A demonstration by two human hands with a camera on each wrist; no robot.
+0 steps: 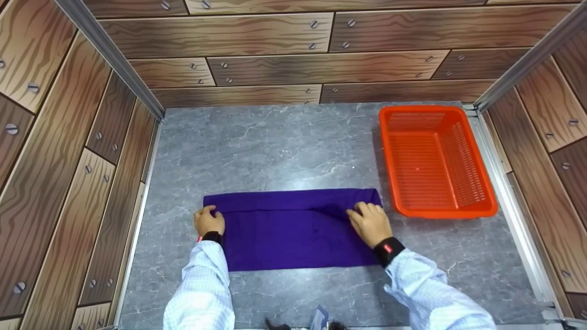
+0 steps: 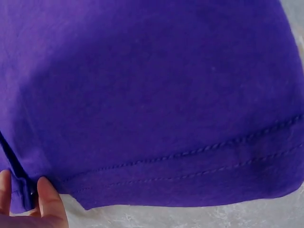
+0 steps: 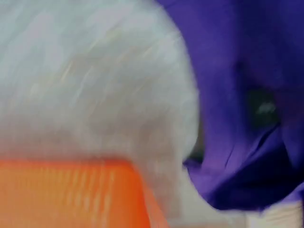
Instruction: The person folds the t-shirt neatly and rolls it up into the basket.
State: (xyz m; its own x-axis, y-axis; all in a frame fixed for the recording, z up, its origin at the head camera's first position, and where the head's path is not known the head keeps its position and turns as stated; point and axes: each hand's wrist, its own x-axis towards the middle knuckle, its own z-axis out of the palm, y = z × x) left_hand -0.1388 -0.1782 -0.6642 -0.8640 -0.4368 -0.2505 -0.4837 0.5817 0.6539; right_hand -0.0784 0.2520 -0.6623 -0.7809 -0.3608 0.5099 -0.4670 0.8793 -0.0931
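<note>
A purple garment point(image 1: 289, 238) lies folded into a wide rectangle, with a narrow folded band along its far side. At its left edge, the left hand point(image 1: 209, 222) pinches the cloth. The left wrist view shows the thumb and a finger point(image 2: 51, 202) around a fold beside the double-stitched hem point(image 2: 190, 166). Near the far right corner, the right hand point(image 1: 371, 224) grips the fabric with curled fingers, and a dark crease runs leftward from it. The right wrist view is blurred; the garment point(image 3: 213, 95) bends there around a dark gap, and most of the hand is out of sight.
An orange plastic basket point(image 1: 393, 183) with perforated sides stands to the right, close to the right hand. Beneath everything is a grey marbled tabletop point(image 1: 275, 146). Wood-patterned panels point(image 1: 270, 36) with metal frame rails point(image 1: 114, 55) enclose the back and both sides.
</note>
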